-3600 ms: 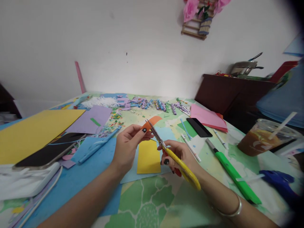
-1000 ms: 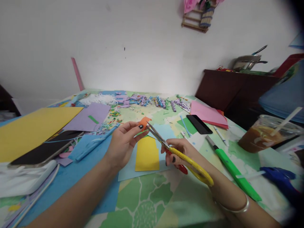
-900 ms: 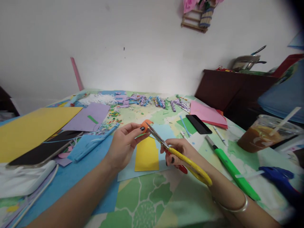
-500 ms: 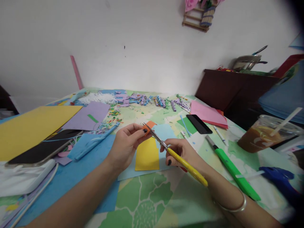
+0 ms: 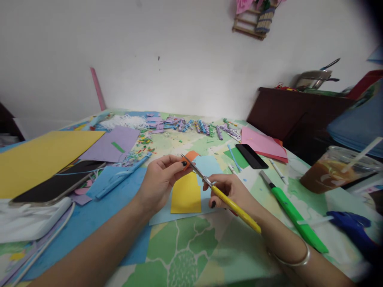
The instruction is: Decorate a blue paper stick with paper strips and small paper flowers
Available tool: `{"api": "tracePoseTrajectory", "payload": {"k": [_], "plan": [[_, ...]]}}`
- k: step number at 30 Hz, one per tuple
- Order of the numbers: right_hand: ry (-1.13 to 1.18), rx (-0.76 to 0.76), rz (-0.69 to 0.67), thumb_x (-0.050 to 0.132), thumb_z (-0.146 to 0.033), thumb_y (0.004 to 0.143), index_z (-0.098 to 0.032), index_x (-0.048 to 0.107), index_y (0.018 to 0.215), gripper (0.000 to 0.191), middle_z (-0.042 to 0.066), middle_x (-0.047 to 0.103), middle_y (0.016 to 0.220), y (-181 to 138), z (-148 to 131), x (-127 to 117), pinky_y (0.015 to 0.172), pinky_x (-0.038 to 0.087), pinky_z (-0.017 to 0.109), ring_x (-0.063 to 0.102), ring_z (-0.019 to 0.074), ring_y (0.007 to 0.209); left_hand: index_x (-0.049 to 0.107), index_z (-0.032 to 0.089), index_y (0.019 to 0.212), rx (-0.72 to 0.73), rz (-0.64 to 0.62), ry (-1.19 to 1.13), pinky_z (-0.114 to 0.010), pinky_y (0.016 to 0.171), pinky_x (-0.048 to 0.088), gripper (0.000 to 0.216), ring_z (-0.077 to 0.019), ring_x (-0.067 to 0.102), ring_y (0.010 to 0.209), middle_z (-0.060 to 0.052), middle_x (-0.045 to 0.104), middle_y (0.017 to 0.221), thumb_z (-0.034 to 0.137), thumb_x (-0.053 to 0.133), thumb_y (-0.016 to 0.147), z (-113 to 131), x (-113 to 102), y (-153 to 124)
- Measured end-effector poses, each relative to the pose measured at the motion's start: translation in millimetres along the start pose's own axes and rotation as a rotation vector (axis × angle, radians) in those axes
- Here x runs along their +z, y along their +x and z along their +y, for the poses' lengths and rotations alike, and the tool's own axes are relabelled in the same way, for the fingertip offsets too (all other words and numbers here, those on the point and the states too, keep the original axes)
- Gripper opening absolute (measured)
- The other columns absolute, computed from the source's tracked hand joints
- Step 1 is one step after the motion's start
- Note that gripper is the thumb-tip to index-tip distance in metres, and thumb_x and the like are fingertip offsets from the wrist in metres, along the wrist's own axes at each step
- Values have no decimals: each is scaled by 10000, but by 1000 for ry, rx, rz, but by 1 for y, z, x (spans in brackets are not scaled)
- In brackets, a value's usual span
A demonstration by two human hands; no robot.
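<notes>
My left hand pinches a small orange paper piece between thumb and fingers, above the table. My right hand grips yellow-handled scissors; their blades are closed and cross the orange piece. Below both hands a yellow paper rectangle lies on a pale blue sheet.
A green utility knife, a black phone, pink sheets and pens lie to the right. An iced drink cup with a straw stands far right. At left lie another phone, a yellow sheet, a purple sheet. Rolled paper scraps line the back.
The orange piece has become shorter since the oldest frame. The scissor blades, open a second ago, have closed on it. Both hands stay in the same place.
</notes>
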State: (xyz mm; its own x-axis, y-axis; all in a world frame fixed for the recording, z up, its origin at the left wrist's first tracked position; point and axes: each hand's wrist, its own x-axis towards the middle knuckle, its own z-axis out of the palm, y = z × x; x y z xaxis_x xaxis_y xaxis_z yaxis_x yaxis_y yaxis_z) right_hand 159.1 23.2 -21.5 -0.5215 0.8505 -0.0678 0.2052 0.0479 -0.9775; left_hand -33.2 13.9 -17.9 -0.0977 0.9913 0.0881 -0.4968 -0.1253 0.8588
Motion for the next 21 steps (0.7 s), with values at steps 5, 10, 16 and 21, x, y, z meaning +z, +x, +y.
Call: {"api": "tracePoseTrajectory", "payload": {"k": [5,10,16,21], "plan": [[-22,3,5,859,-375,513,-156,611,766,417,-44,518,510,0,-1,0,417,263,201,391,70,452,689,135,626,3,4,-4,-284,791,562,52,-131,673,714,-11,709,691,128,730,659,0,1,1],[-8,6,2,855,-346,524,-155,608,768,397,-46,519,510,0,0,1,406,247,199,360,59,435,690,137,626,7,-2,-1,-288,788,562,51,-133,673,711,-9,705,686,132,731,656,0,0,1],[-40,-8,-3,833,-359,553,-155,607,779,380,-37,520,521,1,3,-1,452,262,216,419,87,488,689,137,625,8,8,0,-296,795,560,52,-136,671,712,-11,705,685,135,735,650,0,1,1],[-26,-11,-8,839,-378,544,-159,601,767,393,-41,512,522,2,5,-2,461,263,224,410,87,488,692,138,620,0,8,-2,-298,797,557,53,-135,668,716,-14,706,687,127,736,649,1,1,0]]}}
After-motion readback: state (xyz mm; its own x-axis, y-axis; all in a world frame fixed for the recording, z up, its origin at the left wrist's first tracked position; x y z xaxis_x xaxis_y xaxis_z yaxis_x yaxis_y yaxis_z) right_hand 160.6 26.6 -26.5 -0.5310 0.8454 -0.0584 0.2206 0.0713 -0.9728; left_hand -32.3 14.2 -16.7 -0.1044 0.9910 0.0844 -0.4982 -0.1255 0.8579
